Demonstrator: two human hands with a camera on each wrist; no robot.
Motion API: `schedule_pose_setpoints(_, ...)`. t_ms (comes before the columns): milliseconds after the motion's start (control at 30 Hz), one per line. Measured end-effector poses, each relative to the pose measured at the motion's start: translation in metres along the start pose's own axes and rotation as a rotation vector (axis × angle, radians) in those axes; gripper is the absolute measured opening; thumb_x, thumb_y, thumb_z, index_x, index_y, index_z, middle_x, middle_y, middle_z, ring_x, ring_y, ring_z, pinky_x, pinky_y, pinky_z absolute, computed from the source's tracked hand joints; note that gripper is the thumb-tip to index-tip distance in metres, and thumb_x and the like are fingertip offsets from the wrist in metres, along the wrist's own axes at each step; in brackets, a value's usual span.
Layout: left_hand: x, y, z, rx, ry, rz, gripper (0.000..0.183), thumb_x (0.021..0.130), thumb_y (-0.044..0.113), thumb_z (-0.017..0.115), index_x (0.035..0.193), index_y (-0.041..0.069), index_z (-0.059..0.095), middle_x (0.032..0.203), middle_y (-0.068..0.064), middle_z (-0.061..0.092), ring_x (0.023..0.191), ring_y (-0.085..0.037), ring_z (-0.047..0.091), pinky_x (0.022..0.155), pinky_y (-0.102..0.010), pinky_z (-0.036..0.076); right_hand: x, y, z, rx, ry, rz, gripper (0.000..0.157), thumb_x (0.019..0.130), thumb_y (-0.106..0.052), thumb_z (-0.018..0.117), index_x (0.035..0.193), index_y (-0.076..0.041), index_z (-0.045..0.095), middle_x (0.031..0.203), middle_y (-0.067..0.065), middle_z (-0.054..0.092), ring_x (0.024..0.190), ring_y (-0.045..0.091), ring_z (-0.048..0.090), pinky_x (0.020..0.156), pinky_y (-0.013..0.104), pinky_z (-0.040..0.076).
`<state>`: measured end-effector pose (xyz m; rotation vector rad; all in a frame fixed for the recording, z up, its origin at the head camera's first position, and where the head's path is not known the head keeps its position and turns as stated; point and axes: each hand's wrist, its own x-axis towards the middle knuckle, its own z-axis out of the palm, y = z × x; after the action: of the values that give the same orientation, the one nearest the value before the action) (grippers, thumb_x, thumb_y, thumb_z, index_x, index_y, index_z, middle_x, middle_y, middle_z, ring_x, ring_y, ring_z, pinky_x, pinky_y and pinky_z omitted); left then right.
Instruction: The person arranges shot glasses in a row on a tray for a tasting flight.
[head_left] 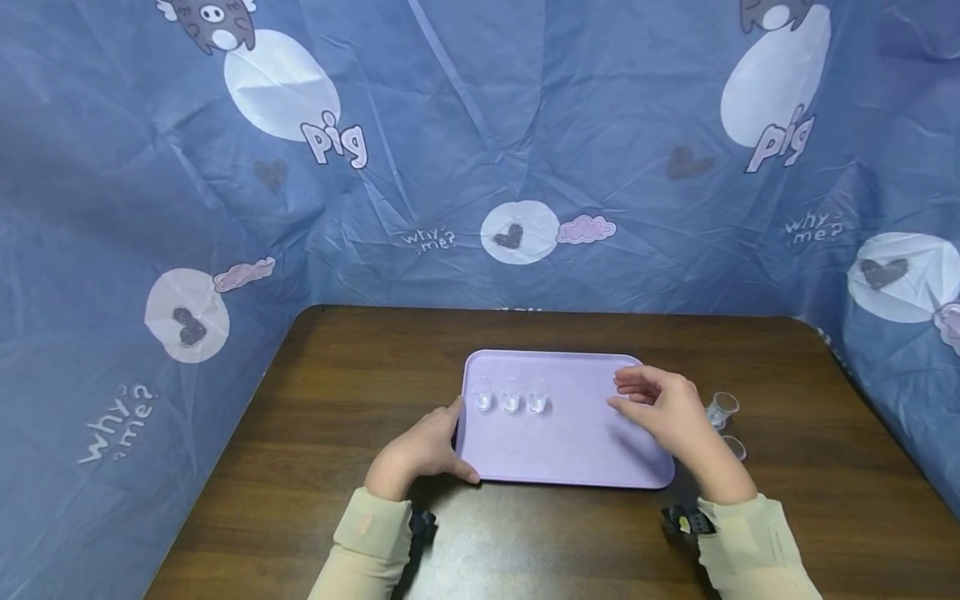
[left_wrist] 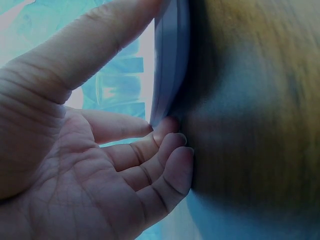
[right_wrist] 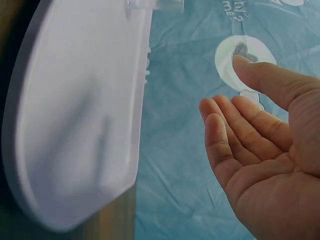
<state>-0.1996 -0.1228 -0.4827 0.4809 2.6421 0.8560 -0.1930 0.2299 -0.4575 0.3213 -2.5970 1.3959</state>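
Note:
A shallow lilac tray [head_left: 562,458] with rounded corners lies on the wooden table. My left hand [head_left: 423,446] holds the tray by its near left corner, thumb at the front edge and fingers along the left side. In the left wrist view the fingertips [left_wrist: 179,162] rest right at the tray's rim [left_wrist: 170,55]. Three small clear cups [head_left: 511,396] stand upright in a row on the tray's left part. Over its right end hovers my right hand [head_left: 660,404], fingers loosely bent with nothing between them. The right wrist view shows this bare palm [right_wrist: 265,170] beside the tray.
Right of the tray, more clear cups [head_left: 723,408] are on the table, partly hidden behind my right wrist. The brown table [head_left: 360,358] reaches a blue printed cloth [head_left: 427,183] hanging behind it and at both sides. Each wrist carries a black strap [head_left: 688,521].

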Motion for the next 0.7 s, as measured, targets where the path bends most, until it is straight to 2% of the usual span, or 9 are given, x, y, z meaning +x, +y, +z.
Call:
schedule_pose_setpoints(367, 0.001, 0.0, 0.001, 0.004, 0.009, 0.008, 0.128, 0.058, 0.028, 0.102, 0.154, -0.013, 0.026, 0.137, -0.036, 0.049, 0.128, -0.043, 0.049, 0.106, -0.051, 0.039, -0.018, 0.005, -0.028, -0.043, 0.072, 0.0, 0.036, 0.082, 0.0, 0.084, 0.115, 0.006, 0.07, 0.103, 0.016, 0.073, 0.093, 0.034, 0.07, 0.076, 0.017, 0.053)
schedule_pose_setpoints(700, 0.001, -0.001, 0.001, 0.01, 0.012, 0.021, 0.127, 0.058, 0.027, 0.102, 0.153, -0.013, 0.028, 0.136, -0.035, 0.05, 0.126, -0.043, 0.05, 0.105, -0.051, 0.04, -0.035, 0.008, -0.046, -0.145, 0.132, 0.0, 0.036, 0.081, -0.005, 0.087, 0.114, 0.002, 0.072, 0.103, 0.016, 0.073, 0.091, 0.029, 0.07, 0.076, 0.017, 0.053)
